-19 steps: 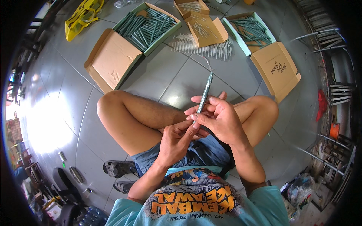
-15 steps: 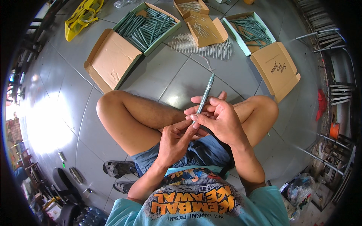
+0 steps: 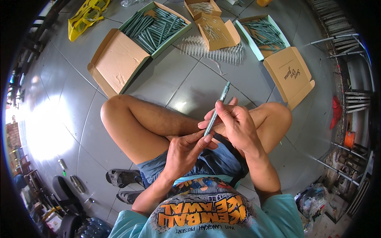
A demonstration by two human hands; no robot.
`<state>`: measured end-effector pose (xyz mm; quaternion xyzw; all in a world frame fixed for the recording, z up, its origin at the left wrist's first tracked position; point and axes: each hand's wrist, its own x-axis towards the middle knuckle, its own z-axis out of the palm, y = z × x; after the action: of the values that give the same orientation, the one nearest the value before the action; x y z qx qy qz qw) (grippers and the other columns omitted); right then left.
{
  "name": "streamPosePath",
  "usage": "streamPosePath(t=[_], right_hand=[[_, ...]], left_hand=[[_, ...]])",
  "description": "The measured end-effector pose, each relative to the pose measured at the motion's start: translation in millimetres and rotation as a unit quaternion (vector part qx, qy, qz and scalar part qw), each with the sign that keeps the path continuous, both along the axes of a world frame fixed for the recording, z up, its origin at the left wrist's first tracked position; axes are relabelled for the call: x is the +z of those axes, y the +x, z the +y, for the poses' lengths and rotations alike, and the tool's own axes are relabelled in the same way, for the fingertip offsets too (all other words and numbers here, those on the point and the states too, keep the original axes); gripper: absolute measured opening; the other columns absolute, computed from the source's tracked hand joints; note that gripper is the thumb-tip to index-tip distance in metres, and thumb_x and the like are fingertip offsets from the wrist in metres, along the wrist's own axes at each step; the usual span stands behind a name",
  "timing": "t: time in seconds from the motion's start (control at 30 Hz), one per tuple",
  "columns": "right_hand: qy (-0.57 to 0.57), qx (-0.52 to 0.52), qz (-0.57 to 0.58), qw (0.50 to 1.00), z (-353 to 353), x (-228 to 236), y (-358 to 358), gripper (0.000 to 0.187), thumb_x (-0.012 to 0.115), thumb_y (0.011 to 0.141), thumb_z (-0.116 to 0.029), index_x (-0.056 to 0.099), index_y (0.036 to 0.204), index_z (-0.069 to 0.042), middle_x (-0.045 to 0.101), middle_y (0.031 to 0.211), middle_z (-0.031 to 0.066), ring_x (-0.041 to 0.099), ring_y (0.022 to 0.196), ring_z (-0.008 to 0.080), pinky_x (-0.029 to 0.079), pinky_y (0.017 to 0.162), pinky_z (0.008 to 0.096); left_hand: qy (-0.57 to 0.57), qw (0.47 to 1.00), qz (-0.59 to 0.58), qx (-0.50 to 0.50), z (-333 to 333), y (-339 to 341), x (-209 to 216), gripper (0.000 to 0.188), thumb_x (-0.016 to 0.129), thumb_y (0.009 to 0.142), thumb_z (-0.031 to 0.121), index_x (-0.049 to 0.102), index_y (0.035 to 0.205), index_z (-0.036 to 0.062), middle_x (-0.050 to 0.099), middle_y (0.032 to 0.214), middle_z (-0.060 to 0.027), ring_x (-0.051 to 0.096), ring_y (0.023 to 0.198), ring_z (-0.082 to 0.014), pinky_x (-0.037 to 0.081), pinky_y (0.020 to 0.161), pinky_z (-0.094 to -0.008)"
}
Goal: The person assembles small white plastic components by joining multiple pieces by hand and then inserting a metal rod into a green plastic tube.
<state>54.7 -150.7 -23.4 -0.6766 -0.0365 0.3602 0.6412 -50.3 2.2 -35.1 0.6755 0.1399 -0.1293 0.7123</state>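
Note:
I sit cross-legged on a grey tiled floor (image 3: 174, 75). A slim grey-green pen (image 3: 219, 103) stands tilted over my lap, tip pointing away from me. My right hand (image 3: 235, 126) grips its middle with thumb and fingers. My left hand (image 3: 185, 150) pinches the pen's lower end with its fingertips. Both hands meet just above my blue shorts.
An open box of grey-green pens (image 3: 155, 27) with its cardboard lid (image 3: 115, 63) lies far left. A second pen box (image 3: 265, 35) and lid (image 3: 289, 75) lie far right. A small box (image 3: 206, 8) and a row of thin pale refills (image 3: 214, 49) sit between. Sandals (image 3: 123, 177) lie beside my left hip.

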Motion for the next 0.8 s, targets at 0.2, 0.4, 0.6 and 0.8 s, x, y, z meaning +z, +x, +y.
streamPosePath(t=[0.2,0.4,0.6,0.8], right_hand=[[0.077,-0.06,0.039,0.994,4.5,-4.7,4.4,0.053,0.042,0.105,-0.041,0.062,0.104,0.008,0.071,0.087,0.0222,0.072,0.081,0.027,0.059,0.077,0.0338],[0.051,-0.083,0.017,0.995,1.4,1.2,18.1,0.039,0.058,0.1,-0.032,0.061,0.112,0.004,0.07,0.091,0.0166,0.071,0.081,0.0218,0.058,0.076,0.032],[0.072,-0.154,0.017,0.985,3.7,0.3,17.7,0.028,0.066,0.096,-0.025,0.063,0.104,0.002,0.071,0.089,0.0153,0.071,0.079,0.0211,0.057,0.069,0.0283],[0.091,-0.227,0.01,0.97,6.7,-3.2,11.4,0.029,0.064,0.097,-0.025,0.063,0.105,0.003,0.07,0.092,0.0177,0.072,0.081,0.0236,0.058,0.071,0.028]], left_hand=[[-0.092,0.995,0.029,0.03,-0.9,-6.1,-9.7,0.033,0.058,0.1,0.028,0.071,0.106,-0.0021,0.074,0.084,-0.0082,0.069,0.081,-0.0109,0.054,0.078,-0.027],[-0.138,0.989,0.045,0.01,4.6,-4.6,-7.9,0.035,0.059,0.1,0.026,0.068,0.112,-0.0051,0.073,0.09,-0.0093,0.068,0.089,-0.0122,0.053,0.083,-0.0271],[-0.205,0.976,0.03,0.061,1.2,-3.0,-7.5,0.043,0.062,0.098,0.017,0.054,0.129,-0.0108,0.071,0.101,-0.0157,0.068,0.094,-0.0193,0.056,0.087,-0.0332],[-0.223,0.956,0.028,0.191,-5.5,-13.6,-16.0,0.041,0.063,0.098,0.017,0.055,0.126,-0.0116,0.071,0.102,-0.0175,0.07,0.091,-0.0191,0.056,0.086,-0.0302]])
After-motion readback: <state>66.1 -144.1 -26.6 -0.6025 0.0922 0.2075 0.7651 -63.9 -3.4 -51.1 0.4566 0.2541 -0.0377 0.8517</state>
